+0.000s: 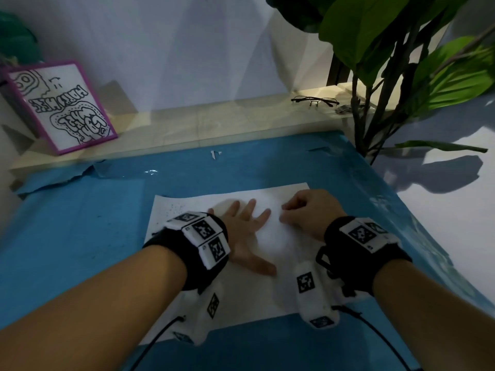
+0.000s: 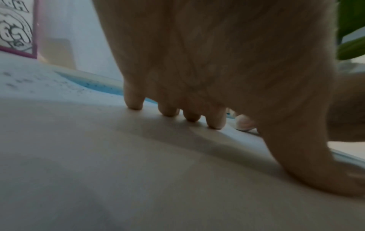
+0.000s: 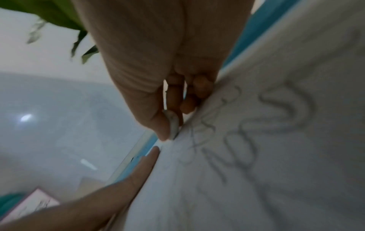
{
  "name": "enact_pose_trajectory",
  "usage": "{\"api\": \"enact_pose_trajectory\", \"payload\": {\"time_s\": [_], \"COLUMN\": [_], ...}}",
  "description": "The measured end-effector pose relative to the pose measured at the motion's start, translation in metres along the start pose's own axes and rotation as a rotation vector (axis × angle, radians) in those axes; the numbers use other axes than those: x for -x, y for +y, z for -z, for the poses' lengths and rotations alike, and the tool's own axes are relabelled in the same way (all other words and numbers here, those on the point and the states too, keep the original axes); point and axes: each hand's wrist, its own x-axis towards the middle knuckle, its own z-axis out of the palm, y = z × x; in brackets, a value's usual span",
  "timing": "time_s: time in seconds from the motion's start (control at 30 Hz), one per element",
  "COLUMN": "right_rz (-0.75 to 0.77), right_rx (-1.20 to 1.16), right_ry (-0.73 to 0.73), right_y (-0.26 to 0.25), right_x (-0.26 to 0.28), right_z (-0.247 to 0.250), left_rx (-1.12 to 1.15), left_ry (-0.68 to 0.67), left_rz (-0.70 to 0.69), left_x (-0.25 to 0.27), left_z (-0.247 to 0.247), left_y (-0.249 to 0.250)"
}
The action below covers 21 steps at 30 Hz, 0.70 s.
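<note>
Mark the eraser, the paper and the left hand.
eraser (image 3: 173, 123), right wrist view, its grey visible side.
paper (image 1: 257, 298), head view, bare near part.
left hand (image 1: 245, 234), head view, its back.

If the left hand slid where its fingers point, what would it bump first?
Probably nothing: the left hand would slide over the paper onto the blue mat, narrowly missing the right hand.

The head camera looks down from the near side; each wrist camera skims the paper (image 1: 254, 295) close-up, all three sharing it.
</note>
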Motion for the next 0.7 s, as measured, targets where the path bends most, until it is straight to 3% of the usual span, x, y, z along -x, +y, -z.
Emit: {"api": "enact_pose_trajectory", "payload": {"time_s": [0.13,0.23,0.3,0.4,0.53,0.63,0.7], "right_rz": [-0.047,-0.042,-0.004,-0.018,-0.013,0.01,-0.014], "right_rx": [0.047,0.054,0.098,0.094,0.114,0.21,0.209], "right_ry": [-0.211,-0.032,-0.057,-0.213,-0.03,-0.231,-0.272], "right_y": [-0.011,-0.011,-0.012,-0.014,-0.011,-0.016,-0.019], "right_x": [0.005,0.002,0.005,0.011,0.001,0.009,0.007], "right_z": [0.006,0.008,0.004,0.002,0.008,-0.001,0.004], "left_rx": [-0.005,-0.001,0.001,-0.014,-0.003,-0.014,-0.013], "left_ry": [0.015,0.024,0.028,0.045,0.041,0.051,0.054], "left_rz": [0.004,-0.006,-0.006,-0.006,-0.011,-0.01,-0.013], "left_x": [0.003,0.003,0.001,-0.002,-0.003,-0.003,-0.002], "left_z": [0.001,0.001,0.001,-0.001,-0.002,-0.003,-0.002], "left_y": [0.003,0.002,0.001,-0.002,-0.003,-0.003,-0.002]}}
